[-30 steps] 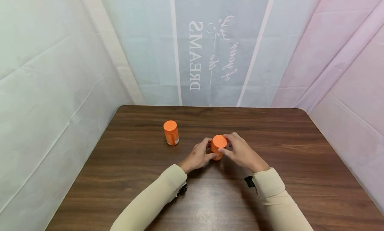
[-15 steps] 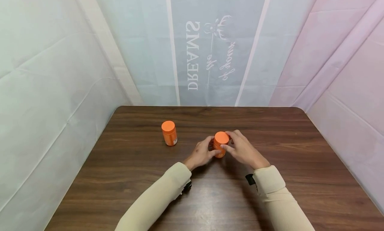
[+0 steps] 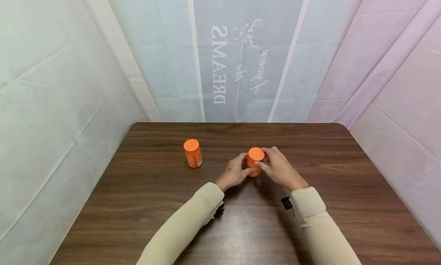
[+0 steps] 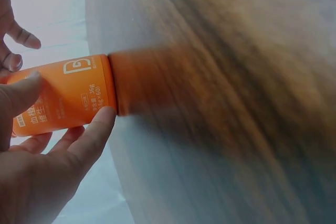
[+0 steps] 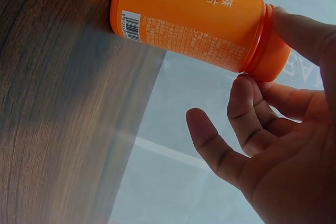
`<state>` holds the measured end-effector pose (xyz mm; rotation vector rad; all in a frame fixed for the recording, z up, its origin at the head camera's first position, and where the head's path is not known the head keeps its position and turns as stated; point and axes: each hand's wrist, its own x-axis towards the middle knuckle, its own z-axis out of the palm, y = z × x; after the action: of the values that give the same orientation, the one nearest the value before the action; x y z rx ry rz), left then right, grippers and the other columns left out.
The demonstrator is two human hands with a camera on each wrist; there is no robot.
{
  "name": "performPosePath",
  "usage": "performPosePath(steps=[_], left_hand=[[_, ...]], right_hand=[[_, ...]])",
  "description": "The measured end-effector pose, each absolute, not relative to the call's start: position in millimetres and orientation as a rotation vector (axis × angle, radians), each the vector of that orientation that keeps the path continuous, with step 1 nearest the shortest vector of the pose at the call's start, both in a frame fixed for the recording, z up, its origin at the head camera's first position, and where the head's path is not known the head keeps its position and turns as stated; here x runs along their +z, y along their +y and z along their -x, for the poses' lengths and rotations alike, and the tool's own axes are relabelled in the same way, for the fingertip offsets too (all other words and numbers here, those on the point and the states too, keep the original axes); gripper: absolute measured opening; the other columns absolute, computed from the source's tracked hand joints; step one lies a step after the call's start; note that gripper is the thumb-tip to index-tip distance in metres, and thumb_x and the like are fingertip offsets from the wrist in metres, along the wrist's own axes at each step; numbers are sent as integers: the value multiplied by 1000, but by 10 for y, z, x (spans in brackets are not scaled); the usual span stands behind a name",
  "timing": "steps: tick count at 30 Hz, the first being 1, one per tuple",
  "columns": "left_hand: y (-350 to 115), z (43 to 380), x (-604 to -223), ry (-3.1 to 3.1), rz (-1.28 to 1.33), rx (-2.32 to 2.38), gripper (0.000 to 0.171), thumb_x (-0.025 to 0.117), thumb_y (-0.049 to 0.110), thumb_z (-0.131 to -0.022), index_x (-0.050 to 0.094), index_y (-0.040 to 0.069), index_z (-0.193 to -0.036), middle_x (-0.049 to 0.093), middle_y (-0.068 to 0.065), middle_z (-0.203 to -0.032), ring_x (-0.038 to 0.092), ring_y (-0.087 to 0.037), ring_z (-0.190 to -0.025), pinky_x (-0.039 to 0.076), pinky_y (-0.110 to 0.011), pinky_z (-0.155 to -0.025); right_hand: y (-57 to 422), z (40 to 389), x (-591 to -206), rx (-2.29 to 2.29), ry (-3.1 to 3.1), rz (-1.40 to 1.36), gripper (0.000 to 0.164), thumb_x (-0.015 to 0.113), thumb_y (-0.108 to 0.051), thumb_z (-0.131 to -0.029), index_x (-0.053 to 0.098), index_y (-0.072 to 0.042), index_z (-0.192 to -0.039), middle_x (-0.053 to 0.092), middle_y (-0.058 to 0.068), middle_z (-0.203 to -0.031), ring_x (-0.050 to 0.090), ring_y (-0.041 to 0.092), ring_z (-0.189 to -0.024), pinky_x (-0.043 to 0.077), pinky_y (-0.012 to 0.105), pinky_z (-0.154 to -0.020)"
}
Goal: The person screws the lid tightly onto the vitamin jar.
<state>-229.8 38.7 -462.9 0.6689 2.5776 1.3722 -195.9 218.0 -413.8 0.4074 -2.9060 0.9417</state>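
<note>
An orange supplement bottle (image 4: 73, 93) with white print stands upright at the table's middle in the head view, its base right at the tabletop. My left hand (image 3: 234, 173) grips the body from the left, thumb in front and fingers behind. From the right, my right hand (image 3: 280, 169) pinches the orange lid (image 3: 256, 154) between thumb and fingers. In the right wrist view the lid (image 5: 270, 48) sits on the bottle's neck, and a barcode shows near the base.
A second orange bottle (image 3: 193, 156), lid on, stands to the left on the dark wood table (image 3: 155, 204). Pale cloth hangs beyond the far edge, with a printed curtain (image 3: 237, 66) at the back, and along both sides.
Both hands have moved a little away from the body and to the right, with the bottle between them. The head view has shifted slightly. The second bottle stays in its place.
</note>
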Motion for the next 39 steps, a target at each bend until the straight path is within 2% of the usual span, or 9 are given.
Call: performPosePath(steps=[9,17,39], left_hand=[[459,2325,-4624,2566,-616,1391,53,68,15,-96,46,8,-144,59,-10,-133,61,-22,-115,52,-34,-94],[515,2355,-4622,2583,-567,1397,52,67,17,-97,46,9,-144,60,-9,-131,61,-23,-116,51,-37,-96],[579,2383,-4631,2506,-513,1420,57,62,20,-101,38,14,-152,54,-7,-140,56,-24,-126,47,-41,-101]], right_hand=[[2192,1998,-4168,917,-2892,-385,55,65,-17,-99,45,12,-140,51,20,-112,50,24,-84,45,37,-71],[2197,2024,-4177,874,-2889,-360,57,64,-17,-99,42,12,-143,51,23,-113,48,25,-82,42,37,-69],[2220,2079,-4195,824,-2914,-287,60,63,-20,-100,39,13,-144,50,26,-121,53,31,-93,48,48,-82]])
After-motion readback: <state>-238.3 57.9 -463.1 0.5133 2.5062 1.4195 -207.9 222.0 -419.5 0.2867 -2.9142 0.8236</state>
